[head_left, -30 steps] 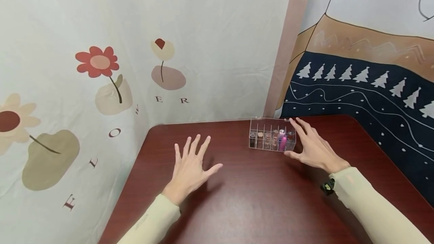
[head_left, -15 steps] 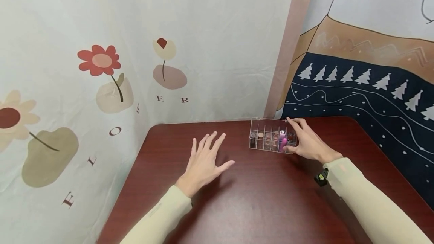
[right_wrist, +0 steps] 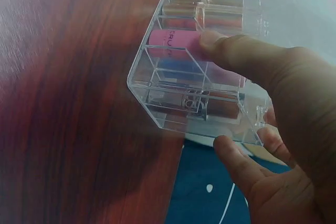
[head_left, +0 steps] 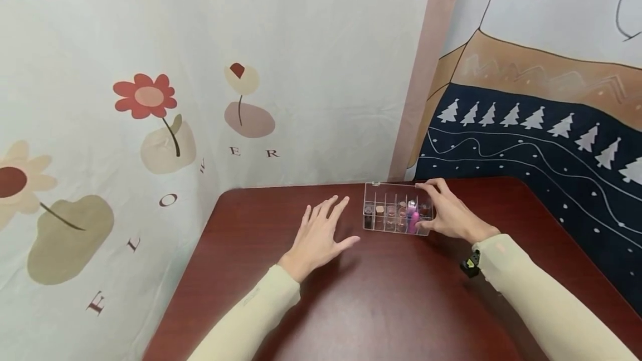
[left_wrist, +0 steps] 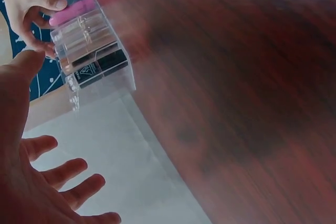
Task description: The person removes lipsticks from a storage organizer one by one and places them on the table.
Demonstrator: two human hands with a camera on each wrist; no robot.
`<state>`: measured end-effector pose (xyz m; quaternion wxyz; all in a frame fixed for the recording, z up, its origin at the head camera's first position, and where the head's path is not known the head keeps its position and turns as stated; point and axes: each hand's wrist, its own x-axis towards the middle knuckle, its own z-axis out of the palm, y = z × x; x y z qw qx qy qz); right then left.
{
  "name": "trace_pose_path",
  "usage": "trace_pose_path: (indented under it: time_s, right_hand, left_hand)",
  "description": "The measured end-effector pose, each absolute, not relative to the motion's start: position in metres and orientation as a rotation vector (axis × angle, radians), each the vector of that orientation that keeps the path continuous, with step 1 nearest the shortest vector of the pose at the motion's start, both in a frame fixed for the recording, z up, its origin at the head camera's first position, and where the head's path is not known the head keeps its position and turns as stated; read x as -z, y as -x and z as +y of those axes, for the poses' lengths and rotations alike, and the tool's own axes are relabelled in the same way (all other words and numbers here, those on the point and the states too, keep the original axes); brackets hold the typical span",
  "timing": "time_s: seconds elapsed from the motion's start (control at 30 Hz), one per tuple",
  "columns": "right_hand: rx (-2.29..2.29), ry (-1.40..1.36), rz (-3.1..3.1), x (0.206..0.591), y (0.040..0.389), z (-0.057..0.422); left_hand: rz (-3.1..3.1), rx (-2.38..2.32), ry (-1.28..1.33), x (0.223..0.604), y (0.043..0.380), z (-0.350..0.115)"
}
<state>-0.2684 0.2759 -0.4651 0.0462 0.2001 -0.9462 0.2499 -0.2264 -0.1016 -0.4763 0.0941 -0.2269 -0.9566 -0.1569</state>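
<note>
A clear plastic lipstick organizer (head_left: pixel 386 228), split into small compartments, stands near the table's back edge. Several lipstick or lip-gloss tubes fill its slots, one of them a bright pink tube (right_wrist: pixel 176 43). My right hand (head_left: pixel 453 213) grips the organizer's right end, the thumb in front by the pink tube and the fingers round the side and back. To the left of the organizer, my left hand (head_left: pixel 315 238) hovers over the table with fingers spread, touching nothing. In the left wrist view a black tube (left_wrist: pixel 100 68) shows at the organizer's near end.
The dark red wooden table (head_left: pixel 381 294) meets a white cloth backdrop (head_left: pixel 311 71) at the back and left. A navy cloth with white trees (head_left: pixel 511 116) hangs along the right side. A black wrist device (head_left: pixel 471 264) sits at the right cuff.
My left hand has moved right, towards the organizer. My right hand has closed round the organizer's right end, and the organizer has shifted slightly left and nearer.
</note>
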Motion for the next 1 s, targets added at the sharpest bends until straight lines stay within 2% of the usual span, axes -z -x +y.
trace_pose_path:
  time_s: [0.6, 1.0]
  right_hand:
    - [-0.769, -0.717, -2.872, 0.468, 0.244, 0.257]
    - [-0.774, -0.776, -2.824, 0.469, 0.228, 0.242]
  left_hand:
    - [-2.819, 0.491, 0.766, 0.483, 0.234, -0.076]
    - [-2.794, 0.405, 0.808, 0.477, 0.229, -0.090]
